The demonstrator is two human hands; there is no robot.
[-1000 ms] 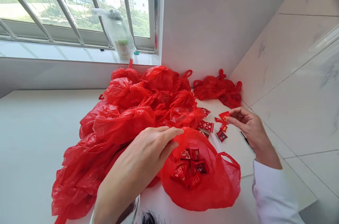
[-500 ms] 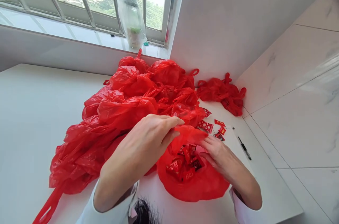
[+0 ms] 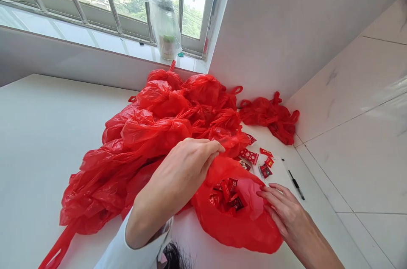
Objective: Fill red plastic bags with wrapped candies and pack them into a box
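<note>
In front of me a red plastic bag (image 3: 237, 235) sits with its mouth spread apart, and red-wrapped candies (image 3: 227, 194) show inside. My left hand (image 3: 187, 167) pinches the bag's far left edge between thumb and fingers. At the bag's right rim, my right hand (image 3: 288, 209) has its fingers stretched out and slightly apart, touching the plastic. Just beyond the bag lie several loose wrapped candies (image 3: 249, 156), one partly hidden by the bag's edge.
Several filled, tied red bags (image 3: 152, 129) are heaped on the white table (image 3: 63, 116) at left and behind. More crumpled red bags (image 3: 270, 116) rest in the corner. A black pen (image 3: 296, 185) lies at right. On the windowsill stands a jar (image 3: 168, 37) in clear plastic.
My right hand has moved right and back toward me, its fingers now at the rim. The bag's mouth is wider, and my left hand keeps its pinch.
</note>
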